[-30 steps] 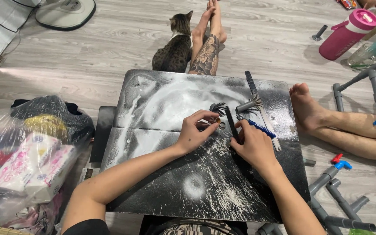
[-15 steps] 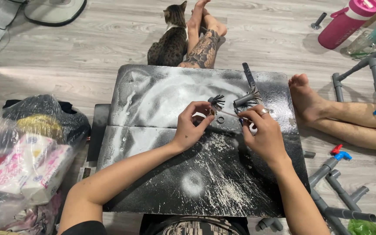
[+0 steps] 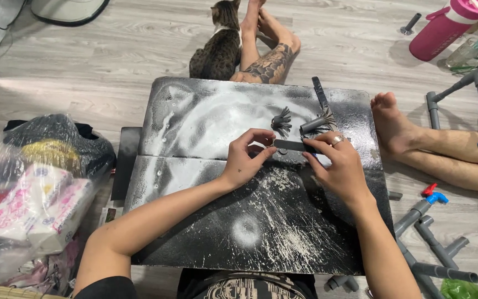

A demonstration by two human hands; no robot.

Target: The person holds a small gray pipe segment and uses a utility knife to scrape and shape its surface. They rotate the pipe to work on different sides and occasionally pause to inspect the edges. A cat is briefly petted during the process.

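While both hands pinched a dark strip (image 3: 294, 145) over the powdery black board (image 3: 206, 232) | left hand (image 3: 245, 160) and right hand (image 3: 338, 166) fingers pressed on its ends | risk: slipping, strip dropping among frayed pieces (image 3: 282, 120).

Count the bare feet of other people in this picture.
3. Two feet lie together beside the cat above the black board; one foot rests at the board's right edge. Others may lie outside the frame.
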